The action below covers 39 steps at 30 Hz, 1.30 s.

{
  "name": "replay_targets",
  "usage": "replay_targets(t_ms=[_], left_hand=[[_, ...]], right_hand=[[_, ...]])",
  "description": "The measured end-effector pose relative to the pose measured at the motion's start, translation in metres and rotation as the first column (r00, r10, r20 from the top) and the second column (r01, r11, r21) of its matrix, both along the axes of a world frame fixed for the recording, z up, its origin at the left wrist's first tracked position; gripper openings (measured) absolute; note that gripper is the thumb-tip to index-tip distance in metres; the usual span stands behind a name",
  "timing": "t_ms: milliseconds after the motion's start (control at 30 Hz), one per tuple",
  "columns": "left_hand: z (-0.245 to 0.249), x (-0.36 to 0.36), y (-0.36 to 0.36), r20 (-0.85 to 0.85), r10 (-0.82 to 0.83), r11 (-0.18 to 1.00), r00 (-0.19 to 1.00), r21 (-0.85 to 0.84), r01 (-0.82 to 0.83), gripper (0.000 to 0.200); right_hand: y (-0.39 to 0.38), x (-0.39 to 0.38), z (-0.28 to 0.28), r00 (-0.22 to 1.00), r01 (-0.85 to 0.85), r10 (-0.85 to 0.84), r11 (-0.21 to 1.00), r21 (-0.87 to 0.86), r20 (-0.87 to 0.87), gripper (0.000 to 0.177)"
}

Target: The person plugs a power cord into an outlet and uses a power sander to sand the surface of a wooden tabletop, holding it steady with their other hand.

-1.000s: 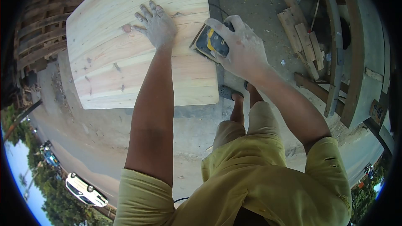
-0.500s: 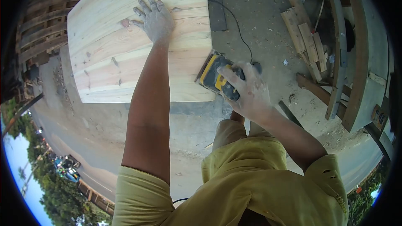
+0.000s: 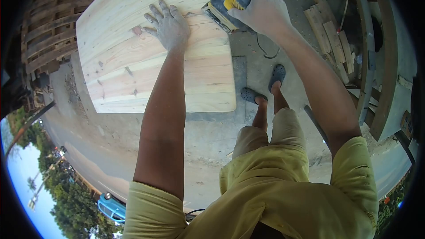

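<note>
A pale wooden board (image 3: 199,71) with knots and rounded corners lies in front of me. My left hand (image 3: 170,28), dusty and with fingers spread, rests flat on its upper middle. A yellow and black power sander (image 3: 228,4) is at the board's right edge, its pad tilted and partly overhanging that edge. My right hand (image 3: 265,9), also covered in pale dust, is wrapped round the sander's body. The sander's dark cord (image 3: 265,55) hangs and curls down toward the floor.
A stack of wooden pallets (image 3: 57,22) stands at the left. Loose timber pieces (image 3: 330,33) lie on the ground at the right, beside a wooden frame (image 3: 385,62). My feet in dark clogs (image 3: 254,95) stand right of the board. A blue vehicle (image 3: 111,206) is on the road.
My right hand has moved the sander up along the board's right edge, from near the lower corner to the upper part. The left hand stays on the board.
</note>
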State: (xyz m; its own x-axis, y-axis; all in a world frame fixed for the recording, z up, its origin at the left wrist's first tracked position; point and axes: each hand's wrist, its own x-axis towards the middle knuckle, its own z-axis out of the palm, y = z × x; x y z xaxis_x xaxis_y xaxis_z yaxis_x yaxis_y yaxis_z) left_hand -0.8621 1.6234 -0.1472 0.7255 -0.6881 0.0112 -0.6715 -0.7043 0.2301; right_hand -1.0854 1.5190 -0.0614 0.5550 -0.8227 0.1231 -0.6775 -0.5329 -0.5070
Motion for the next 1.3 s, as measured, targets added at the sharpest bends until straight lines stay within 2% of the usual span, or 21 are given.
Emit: replay_targets(t_ms=[67,100,167,200,233,300,400,433,500,567,600,667,767,833,900,967,1000,1033,1067,1200,1300], left_hand=[[-0.001,0.000,-0.001,0.037,0.009,1.000,0.999,0.012,-0.009,0.063],[-0.001,-0.001,0.000,0.037,0.001,1.000,0.999,0.015,-0.001,0.063],[0.000,-0.001,-0.001,0.018,0.013,1.000,1.000,0.017,-0.013,0.063],[0.001,-0.001,-0.002,0.016,0.003,1.000,1.000,0.018,-0.003,0.063],[0.001,-0.001,-0.001,0.020,0.002,1.000,1.000,0.029,-0.002,0.063],[0.004,-0.002,-0.002,0.026,-0.009,0.999,1.000,0.037,0.008,0.064],[0.005,-0.005,-0.002,0.022,0.003,0.999,1.000,0.052,-0.004,0.064],[0.006,-0.005,-0.001,0.019,0.008,0.998,1.000,0.057,-0.009,0.064],[0.003,-0.002,-0.001,0.024,0.001,0.998,1.000,0.062,-0.002,0.064],[-0.004,0.003,-0.001,0.032,0.000,0.999,0.999,0.049,-0.002,0.065],[-0.006,0.004,-0.001,0.033,-0.009,0.999,0.999,0.048,0.008,0.065],[-0.005,0.004,-0.001,0.046,-0.007,0.999,0.999,0.053,0.005,0.066],[-0.004,0.004,-0.002,0.038,-0.003,0.998,0.999,0.061,0.000,0.066],[0.004,-0.002,-0.004,0.024,0.006,0.997,1.000,0.076,-0.008,0.065],[0.006,-0.004,-0.004,0.016,0.030,0.996,0.999,0.088,-0.031,0.065],[0.004,-0.002,-0.003,0.024,0.015,0.996,1.000,0.088,-0.017,0.065],[0.004,-0.002,-0.001,0.024,0.016,0.996,1.000,0.091,-0.018,0.065],[0.004,-0.002,-0.001,0.017,0.013,0.996,1.000,0.086,-0.015,0.065],[0.005,-0.003,-0.003,0.010,0.010,0.997,1.000,0.076,-0.011,0.065],[0.008,-0.003,-0.004,-0.003,0.021,0.997,1.000,0.078,-0.021,0.065],[0.004,-0.002,-0.002,-0.003,0.023,0.997,1.000,0.074,-0.023,0.065]], right_hand=[[-0.046,0.023,0.012,0.995,0.096,-0.100,0.970,0.223,0.006,0.065],[-0.059,0.027,0.001,0.994,0.103,-0.108,0.968,0.227,0.006,0.065],[-0.074,0.029,-0.013,0.968,0.176,-0.222,0.933,0.315,0.118,0.067],[-0.059,0.016,-0.004,0.959,0.129,-0.201,0.937,0.324,0.200,0.067],[-0.049,0.009,-0.011,0.958,0.137,-0.209,0.935,0.326,0.197,0.067],[-0.024,-0.006,-0.043,0.906,0.217,-0.386,0.777,0.590,0.175,0.082],[0.047,-0.055,-0.040,0.876,0.141,-0.421,0.690,0.710,0.236,0.079],[0.073,-0.072,-0.038,0.849,0.082,-0.447,0.639,0.765,0.282,0.078],[0.121,-0.101,-0.015,0.772,0.036,-0.616,0.291,0.956,0.158,0.077],[0.164,-0.133,-0.031,0.745,-0.014,-0.661,0.117,0.993,0.089,0.078],[0.179,-0.143,-0.044,0.739,-0.014,-0.668,0.118,0.993,0.090,0.078],[0.194,-0.150,-0.056,0.661,-0.113,-0.748,-0.022,0.993,0.058,0.077],[0.159,-0.134,-0.080,0.719,-0.026,-0.694,0.018,0.999,0.031,0.077],[0.108,-0.107,-0.079,0.748,-0.004,-0.657,0.140,0.990,0.096,0.077],[0.059,-0.078,-0.075,0.761,0.025,-0.609,0.370,0.929,0.222,0.076],[0.018,-0.056,-0.080,0.814,-0.012,-0.442,0.636,0.771,0.377,0.078],[0.015,-0.049,-0.068,0.815,-0.012,-0.443,0.633,0.774,0.375,0.078],[0.012,-0.042,-0.054,0.861,0.012,-0.305,0.812,0.584,0.407,0.077],[0.010,-0.039,-0.044,0.903,0.012,-0.159,0.937,0.348,0.398,0.077],[0.076,-0.075,0.000,0.969,-0.178,0.088,0.900,0.399,0.233,0.078],[0.155,-0.118,0.000,0.941,-0.313,0.236,0.882,0.353,0.243,0.082]])
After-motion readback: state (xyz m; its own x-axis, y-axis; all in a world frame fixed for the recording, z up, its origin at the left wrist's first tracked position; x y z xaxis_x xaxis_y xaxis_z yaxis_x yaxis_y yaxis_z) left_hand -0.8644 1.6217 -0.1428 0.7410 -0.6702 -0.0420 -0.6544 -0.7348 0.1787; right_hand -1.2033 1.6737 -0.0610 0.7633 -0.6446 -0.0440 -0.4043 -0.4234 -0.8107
